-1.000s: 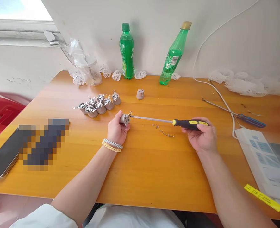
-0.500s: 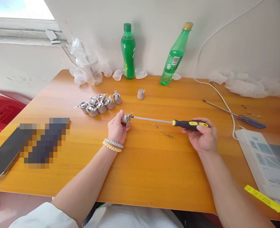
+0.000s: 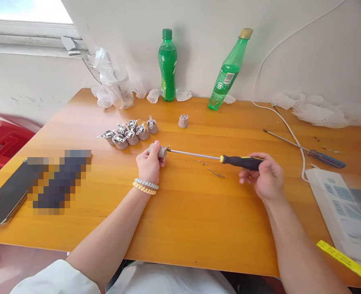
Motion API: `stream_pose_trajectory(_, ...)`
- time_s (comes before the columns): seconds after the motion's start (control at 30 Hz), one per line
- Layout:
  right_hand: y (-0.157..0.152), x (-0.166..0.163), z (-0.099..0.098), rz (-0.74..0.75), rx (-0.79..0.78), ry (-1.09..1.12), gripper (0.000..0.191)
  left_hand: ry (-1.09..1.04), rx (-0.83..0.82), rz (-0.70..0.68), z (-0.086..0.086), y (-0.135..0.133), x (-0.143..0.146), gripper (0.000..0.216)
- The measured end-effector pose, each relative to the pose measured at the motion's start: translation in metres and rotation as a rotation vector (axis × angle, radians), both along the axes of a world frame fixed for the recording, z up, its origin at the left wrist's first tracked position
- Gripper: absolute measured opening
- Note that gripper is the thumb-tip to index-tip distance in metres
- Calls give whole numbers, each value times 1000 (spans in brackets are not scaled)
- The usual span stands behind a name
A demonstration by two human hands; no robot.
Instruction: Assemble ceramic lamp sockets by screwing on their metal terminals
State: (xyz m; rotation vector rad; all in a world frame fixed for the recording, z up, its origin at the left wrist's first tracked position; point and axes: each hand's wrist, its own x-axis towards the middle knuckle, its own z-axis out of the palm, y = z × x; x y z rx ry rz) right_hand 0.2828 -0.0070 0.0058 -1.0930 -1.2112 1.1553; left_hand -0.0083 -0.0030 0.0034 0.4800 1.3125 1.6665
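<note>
My left hand [image 3: 149, 164] is closed round a small grey ceramic lamp socket [image 3: 161, 151] with a metal tab, held just above the wooden table [image 3: 186, 204]. My right hand [image 3: 267, 177] grips the black-and-yellow handle of a long screwdriver [image 3: 217, 157]. Its tip meets the socket's right end. Two tiny screws [image 3: 202, 163] and a bent metal strip [image 3: 217, 174] lie on the table below the shaft. A cluster of several similar sockets [image 3: 128, 134] with metal brackets sits behind my left hand. One lone socket [image 3: 183, 120] stands farther back.
Two green bottles [image 3: 167, 65] [image 3: 227, 73] stand against the wall, the right one leaning. A blue-handled screwdriver [image 3: 308, 150] and white cable [image 3: 286, 122] lie right. Phone [image 3: 4, 198] and blurred object left. Papers [image 3: 342, 204], a yellow strip [image 3: 345, 261], foam netting [image 3: 324, 111] and a plastic bag [image 3: 113, 83] also lie about.
My right hand has turned on the screwdriver handle, so its yellow stripe no longer shows. My left hand and the socket stay where they were.
</note>
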Motion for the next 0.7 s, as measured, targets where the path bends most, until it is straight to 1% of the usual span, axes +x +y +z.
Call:
stream_pose_trajectory(0.07, 0, 4, 0, 82, -65, 28, 34, 23, 20, -2, 0, 0, -2, 39)
stream_pose_trajectory(0.13, 0, 6, 0, 110, -121, 46, 34, 50, 40, -6, 0, 0, -3, 40)
stream_pose_trajectory(0.2, 0, 7, -1, 59, -144, 2, 29, 83, 49, -2, 0, 0, -4, 41)
stream_pose_trajectory(0.27, 0, 8, -3, -29, -122, -95, 25, 122, 46, 5, -1, -1, -4, 42)
stream_pose_trajectory(0.3, 1, 9, -4, -71, -101, -148, 29, 141, 45, 4, 0, -2, -4, 43)
stream_pose_trajectory(0.37, 2, 12, -5, -110, -83, -219, 44, 178, 48, -5, 0, -2, -3, 44)
stream_pose_trajectory(0.43, 2, 14, -5, -50, -113, -180, 56, 207, 53, -15, 1, -3, -2, 44)
stream_pose_trajectory(0.47, 3, 15, -4, -4, -133, -124, 55, 212, 56, -19, 1, -4, -2, 44)
stream_pose_trajectory(0.53, 3, 15, -2, 68, -165, -11, 41, 205, 62, -22, 2, -4, -2, 45)
stream_pose_trajectory(0.57, 3, 14, -2, 78, -176, 17, 35, 200, 65, -20, 2, -4, -2, 45)
stream_pose_trajectory(0.63, 3, 13, -2, 52, -188, -21, 30, 195, 69, -6, 2, -4, -3, 44)
stream_pose_trajectory(0.7, 3, 13, -5, 9, -180, -144, 31, 202, 71, 13, 2, -4, -4, 43)
